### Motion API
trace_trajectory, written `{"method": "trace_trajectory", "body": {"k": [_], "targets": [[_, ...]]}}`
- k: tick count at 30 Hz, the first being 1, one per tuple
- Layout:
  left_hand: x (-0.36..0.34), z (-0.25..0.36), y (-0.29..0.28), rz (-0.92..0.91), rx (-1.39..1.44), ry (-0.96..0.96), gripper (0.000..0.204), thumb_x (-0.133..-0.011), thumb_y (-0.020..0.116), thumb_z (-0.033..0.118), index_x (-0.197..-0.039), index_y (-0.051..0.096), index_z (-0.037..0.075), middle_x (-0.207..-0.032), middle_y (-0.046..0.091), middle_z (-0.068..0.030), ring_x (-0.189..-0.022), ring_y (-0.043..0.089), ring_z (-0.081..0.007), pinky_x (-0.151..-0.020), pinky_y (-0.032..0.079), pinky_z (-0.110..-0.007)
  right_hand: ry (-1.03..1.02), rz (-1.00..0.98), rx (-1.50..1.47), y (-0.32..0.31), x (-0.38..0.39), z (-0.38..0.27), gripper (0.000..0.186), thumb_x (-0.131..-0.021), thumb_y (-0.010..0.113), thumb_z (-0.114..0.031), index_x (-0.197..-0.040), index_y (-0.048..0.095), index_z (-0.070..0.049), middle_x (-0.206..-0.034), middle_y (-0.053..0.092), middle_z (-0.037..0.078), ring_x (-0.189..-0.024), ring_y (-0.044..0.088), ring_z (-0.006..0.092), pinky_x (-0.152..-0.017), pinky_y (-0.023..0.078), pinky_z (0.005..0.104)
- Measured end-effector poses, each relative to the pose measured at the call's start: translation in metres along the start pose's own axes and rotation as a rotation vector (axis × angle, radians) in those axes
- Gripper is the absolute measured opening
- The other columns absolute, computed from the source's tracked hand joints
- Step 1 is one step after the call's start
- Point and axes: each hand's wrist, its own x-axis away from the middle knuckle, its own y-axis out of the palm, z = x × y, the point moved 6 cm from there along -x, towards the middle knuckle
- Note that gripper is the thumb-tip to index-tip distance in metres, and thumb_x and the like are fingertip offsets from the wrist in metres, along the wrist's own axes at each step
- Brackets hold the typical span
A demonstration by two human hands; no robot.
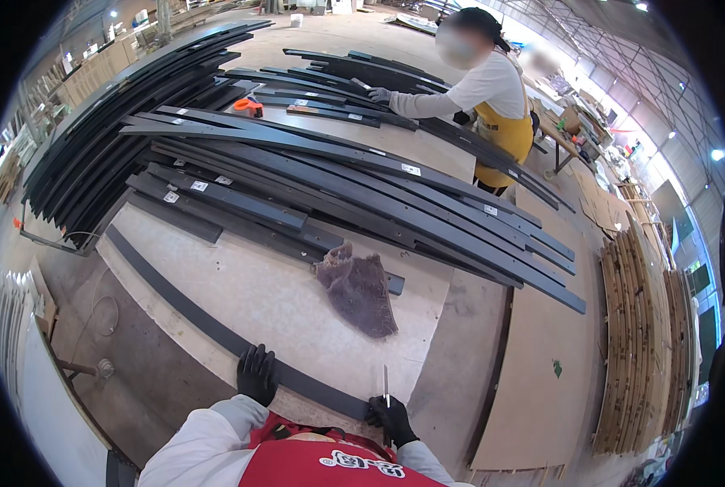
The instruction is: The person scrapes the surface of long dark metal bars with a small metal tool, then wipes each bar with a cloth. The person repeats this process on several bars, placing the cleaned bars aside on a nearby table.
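A long dark strip (176, 289) lies along the near edge of a pale board (427, 325). My left hand (256, 375), in a black glove, grips this strip with fingers curled over it. My right hand (389, 416), also gloved in black, is closed on an upright thin metal bladed tool (387, 381) at the strip's right end. A crumpled purplish-grey cloth (358, 292) rests on the board beyond my hands, beside several stacked dark slats (354, 195), some with white labels.
Another person (496, 101) in a yellow apron leans over dark slats opposite me. More slats (86, 146) are piled at left, near an orange tool (246, 107). A brown sheet (524, 381) and stacked wooden panels (630, 341) stand at right. Cables (103, 316) hang at left.
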Motion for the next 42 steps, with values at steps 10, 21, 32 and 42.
{"method": "trace_trajectory", "body": {"k": [10,21,32,42], "targets": [[-0.001,-0.001,0.001,-0.031,0.03,-0.026,0.051,-0.077,0.059,0.022,-0.124,0.05,0.007,-0.135,0.044,-0.02,-0.125,0.04,-0.04,-0.106,0.028,-0.053,0.009,-0.005,-0.019,0.001,0.002,0.0,0.031,-0.089,0.062,-0.034,-0.086,0.059,-0.004,-0.069,0.063,0.009,-0.055,0.059,0.0146,-0.05,0.048,0.0275],[0.001,-0.003,0.003,-0.032,0.023,-0.026,0.052,-0.077,0.058,0.024,-0.125,0.05,0.007,-0.136,0.043,-0.0207,-0.126,0.039,-0.0411,-0.107,0.026,-0.053,0.006,-0.091,0.008,-0.001,-0.001,0.002,0.027,-0.085,0.068,-0.027,-0.094,0.059,-0.004,-0.072,0.063,0.008,-0.057,0.06,0.0137,-0.051,0.048,0.0267],[0.004,-0.004,0.008,-0.03,0.024,-0.021,0.054,-0.076,0.061,0.025,-0.125,0.05,0.005,-0.136,0.043,-0.0219,-0.126,0.039,-0.0428,-0.107,0.026,-0.054,0.01,-0.075,-0.076,0.0,-0.007,0.011,0.023,-0.084,0.069,-0.024,-0.089,0.06,-0.004,-0.071,0.063,0.006,-0.058,0.06,0.0137,-0.052,0.049,0.027],[0.007,-0.006,0.01,-0.026,0.017,0.002,0.052,-0.077,0.059,0.023,-0.125,0.05,0.005,-0.134,0.044,-0.0236,-0.125,0.039,-0.0445,-0.106,0.026,-0.055,-0.012,-0.043,-0.005,-0.001,-0.006,0.007,0.022,-0.086,0.066,-0.023,-0.09,0.061,-0.002,-0.071,0.064,0.008,-0.058,0.061,0.0156,-0.054,0.051,0.0285]]}}
